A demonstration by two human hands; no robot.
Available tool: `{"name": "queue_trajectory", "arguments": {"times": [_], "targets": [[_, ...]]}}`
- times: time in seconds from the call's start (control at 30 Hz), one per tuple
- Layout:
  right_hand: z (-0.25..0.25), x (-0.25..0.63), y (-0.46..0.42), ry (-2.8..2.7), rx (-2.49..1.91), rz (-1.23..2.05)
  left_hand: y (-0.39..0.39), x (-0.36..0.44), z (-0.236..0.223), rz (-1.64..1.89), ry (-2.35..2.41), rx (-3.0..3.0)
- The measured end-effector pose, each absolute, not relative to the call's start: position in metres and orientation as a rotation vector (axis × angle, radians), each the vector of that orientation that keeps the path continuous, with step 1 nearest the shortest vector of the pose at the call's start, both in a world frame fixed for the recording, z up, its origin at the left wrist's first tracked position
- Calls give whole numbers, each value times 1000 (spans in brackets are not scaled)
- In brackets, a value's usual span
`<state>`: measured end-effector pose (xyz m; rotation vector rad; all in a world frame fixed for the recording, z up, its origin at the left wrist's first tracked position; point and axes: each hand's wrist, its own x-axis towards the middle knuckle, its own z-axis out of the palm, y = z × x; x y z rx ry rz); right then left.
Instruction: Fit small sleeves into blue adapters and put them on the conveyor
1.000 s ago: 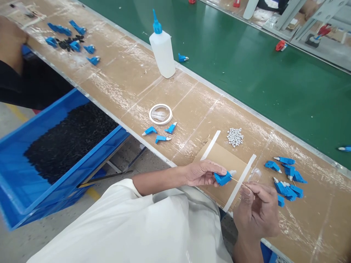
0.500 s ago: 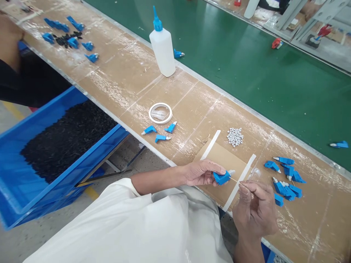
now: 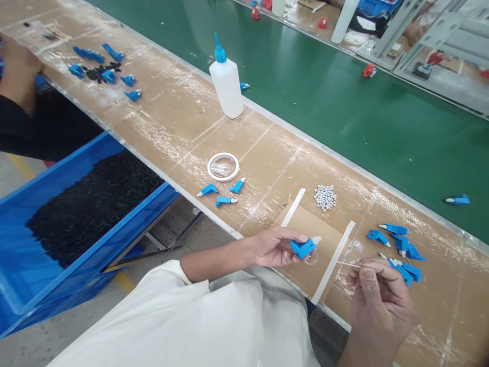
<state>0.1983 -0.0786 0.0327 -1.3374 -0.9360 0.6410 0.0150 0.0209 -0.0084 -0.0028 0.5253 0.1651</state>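
Note:
My left hand point(image 3: 275, 246) is closed around a blue plastic piece point(image 3: 302, 248) with a whitish tip, held above a cardboard sheet point(image 3: 319, 224) that has white tape strips along two sides. Pinched between the thumb and fingers of my right hand point(image 3: 380, 300) is a thin wooden stick point(image 3: 348, 264); its end points left and is apart from the blue piece. Several similar blue pieces point(image 3: 399, 244) lie in a group just beyond my right hand. Small grey-white bits point(image 3: 325, 198) form a pile behind the cardboard.
A white squeeze bottle point(image 3: 227, 86) with a blue nozzle stands by the green belt point(image 3: 324, 102). A tape roll point(image 3: 223, 167) lies near three blue pieces point(image 3: 226, 200). At left, a blue bin point(image 3: 46, 188) holds black parts, and another person's hand point(image 3: 19, 71) is at the bench.
My right hand has drawn back to the right with the stick, away from the blue piece. My left hand has turned the piece slightly, and its whitish tip now shows. The whole view has shifted a little.

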Motion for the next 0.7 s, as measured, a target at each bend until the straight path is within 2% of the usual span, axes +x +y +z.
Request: {"name": "queue_trajectory", "arguments": {"times": [0.2, 0.7], "targets": [[20, 198, -86, -1255, -1500, 530, 23, 14, -12, 173, 528, 9], [15, 201, -89, -1311, -1522, 495, 28, 8, -14, 207, 525, -20]]}}
